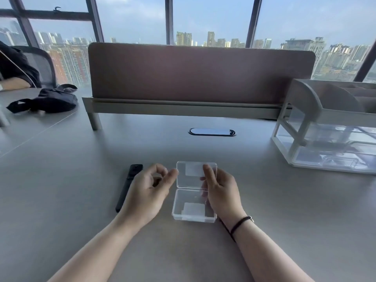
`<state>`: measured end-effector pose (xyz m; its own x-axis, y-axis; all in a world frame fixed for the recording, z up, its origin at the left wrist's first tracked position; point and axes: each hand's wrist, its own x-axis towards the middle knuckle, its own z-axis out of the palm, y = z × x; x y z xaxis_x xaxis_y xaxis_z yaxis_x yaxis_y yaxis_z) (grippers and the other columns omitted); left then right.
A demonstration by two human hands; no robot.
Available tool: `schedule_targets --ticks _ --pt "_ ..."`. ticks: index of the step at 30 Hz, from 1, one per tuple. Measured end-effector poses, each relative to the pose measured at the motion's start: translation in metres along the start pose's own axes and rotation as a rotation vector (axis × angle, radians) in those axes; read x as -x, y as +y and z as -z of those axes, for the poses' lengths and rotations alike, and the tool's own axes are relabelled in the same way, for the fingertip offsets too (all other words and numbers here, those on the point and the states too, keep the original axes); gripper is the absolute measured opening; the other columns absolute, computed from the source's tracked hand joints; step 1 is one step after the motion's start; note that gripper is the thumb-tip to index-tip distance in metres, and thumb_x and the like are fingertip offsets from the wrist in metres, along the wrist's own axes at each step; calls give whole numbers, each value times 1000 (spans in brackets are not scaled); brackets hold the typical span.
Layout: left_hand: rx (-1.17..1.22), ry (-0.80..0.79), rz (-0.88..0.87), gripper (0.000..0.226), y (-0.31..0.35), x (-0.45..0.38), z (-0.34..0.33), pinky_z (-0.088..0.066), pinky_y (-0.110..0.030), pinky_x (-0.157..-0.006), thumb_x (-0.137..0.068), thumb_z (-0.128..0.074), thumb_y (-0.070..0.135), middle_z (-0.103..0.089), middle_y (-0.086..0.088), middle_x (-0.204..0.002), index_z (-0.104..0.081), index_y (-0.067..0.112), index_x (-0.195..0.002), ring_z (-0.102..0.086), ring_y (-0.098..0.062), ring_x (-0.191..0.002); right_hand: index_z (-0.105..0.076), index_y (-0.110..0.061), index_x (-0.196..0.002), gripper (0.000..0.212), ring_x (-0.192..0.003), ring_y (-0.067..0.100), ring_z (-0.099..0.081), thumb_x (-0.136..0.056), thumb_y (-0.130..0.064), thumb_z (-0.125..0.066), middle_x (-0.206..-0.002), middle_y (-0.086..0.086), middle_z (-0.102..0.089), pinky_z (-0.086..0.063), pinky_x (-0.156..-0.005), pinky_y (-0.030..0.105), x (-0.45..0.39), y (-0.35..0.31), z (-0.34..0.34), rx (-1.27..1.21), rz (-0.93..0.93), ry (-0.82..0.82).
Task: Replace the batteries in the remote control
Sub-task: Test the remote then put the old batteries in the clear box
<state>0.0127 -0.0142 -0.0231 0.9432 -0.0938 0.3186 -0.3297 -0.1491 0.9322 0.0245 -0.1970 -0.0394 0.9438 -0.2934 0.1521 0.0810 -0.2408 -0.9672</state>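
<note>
A slim black remote control (127,187) lies flat on the grey desk, just left of my left hand. A small clear plastic box (194,206) stands in front of me with its hinged lid (195,175) raised; I see only white labels inside it, no batteries. My left hand (148,192) hovers between the remote and the box, fingers loosely curled, one fingertip at the lid's left edge. My right hand (220,190) pinches the lid's right edge, index finger across its front. A dark band circles my right wrist.
A brown desk divider (201,72) runs across the back, with an oval cable grommet (212,132) before it. A clear desk organiser (329,127) stands at the right. A black pouch (48,100) and another person's arm (14,84) are at the far left.
</note>
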Motion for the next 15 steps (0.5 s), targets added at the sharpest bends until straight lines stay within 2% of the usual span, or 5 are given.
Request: schedule_targets --ticks 2,5,7,12,15 --pt "-281 -72 -214 39 7 7 -11 -32 -30 -42 -86 -66 49 -42 5 -45 -50 21 -65 -35 -8 -41 -65 -15 -67 40 -51 10 -61 -97 -39 -54 -54 -7 -64 -52 -57 31 4 0 -6 27 13 -44" --pt "-571 -173 -398 41 8 14 -26 -30 -28 -40 -93 -60 39 -35 8 -43 -38 27 -60 -35 -15 -39 -62 -14 -65 43 -53 6 -57 -99 -38 -52 -62 0 -68 -45 -53 22 10 -1 -8 34 28 -125" --pt "-648 -182 -417 44 4 12 -27 -30 -30 -41 -94 -57 41 -32 9 -43 -31 29 -60 -36 -18 -40 -61 -10 -66 44 -55 9 -55 -99 -38 -52 -64 12 -68 -43 -53 26 10 -1 -7 30 42 -145" --pt "-686 -254 -363 49 -7 8 -19 -21 -13 -44 -87 -68 43 -36 13 -42 -32 37 -56 -45 -12 -52 -59 -20 -62 43 -44 -1 -49 -99 -38 -50 -52 -7 -58 -38 -47 16 10 -4 -8 127 68 -140" --pt "-705 -264 -368 41 -9 8 -18 -26 -17 -45 -86 -66 50 -39 17 -45 -36 34 -63 -44 -6 -47 -60 -20 -63 42 -45 0 -51 -100 -39 -50 -53 -7 -59 -39 -48 16 11 -5 -8 126 72 -150"
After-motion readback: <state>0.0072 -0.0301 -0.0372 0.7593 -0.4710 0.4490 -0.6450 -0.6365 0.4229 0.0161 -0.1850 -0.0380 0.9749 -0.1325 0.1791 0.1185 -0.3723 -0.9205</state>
